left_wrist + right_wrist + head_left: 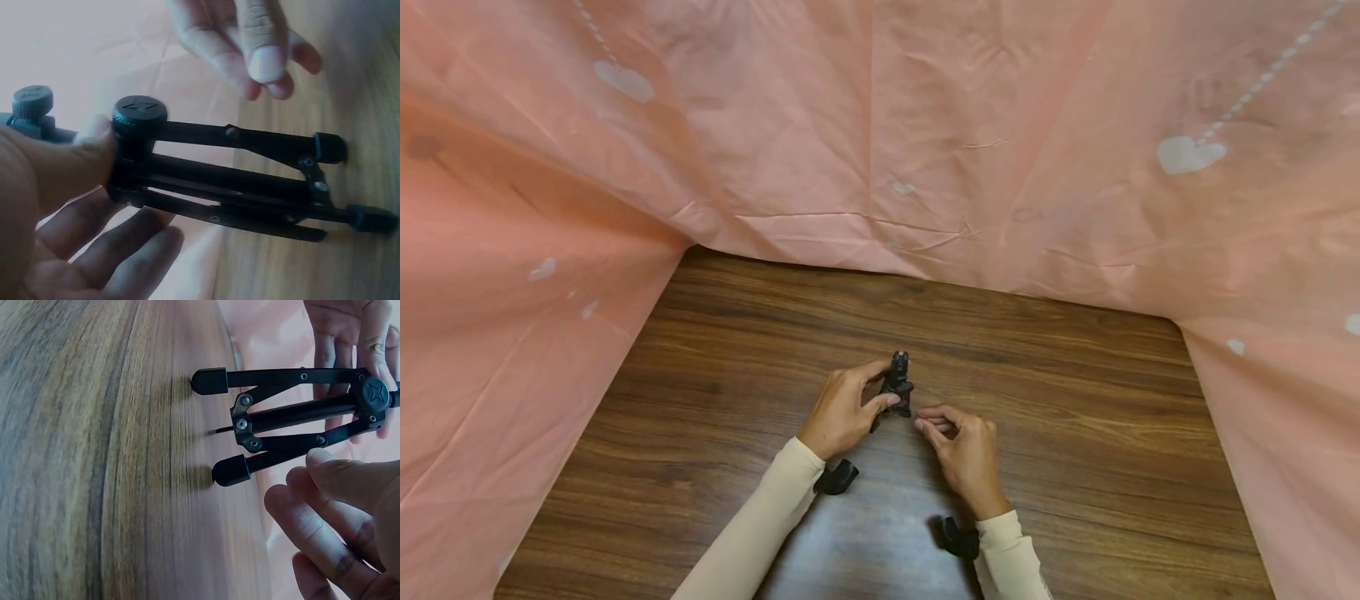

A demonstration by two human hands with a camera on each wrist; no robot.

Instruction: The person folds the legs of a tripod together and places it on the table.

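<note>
We're holding a small black tripod [901, 387] near the middle of the table [1037, 367], at about 6 o'clock of centre in the head view. Our left hand [842, 408] is grasping it from 8 o'clock, thumb pressing its body right beside a star-marked knob [139, 114]; a second knob [32, 101] is sitting at 9 o'clock of that one in the left wrist view. Our right hand [966, 454] is hovering at 4 o'clock of the tripod, fingers loosely bent, grasping nothing. We're seeing a gap between it and the tripod from the left wrist; from the right wrist its thumb tip is overlapping a leg [278, 457]. Legs are standing partly folded, close round the centre tube [300, 412], blunt feet [231, 470] pointing to 9 o'clock in the right wrist view. Feet are sitting right by the table; we're not managing to tell whether they're touching it. We're wearing cream sleeves [760, 508] with a black wrist unit [838, 477] on each arm. A pink sheet [925, 125] with white hearts [1191, 156] is walling the table from 9 through 12 to 3 o'clock.
</note>
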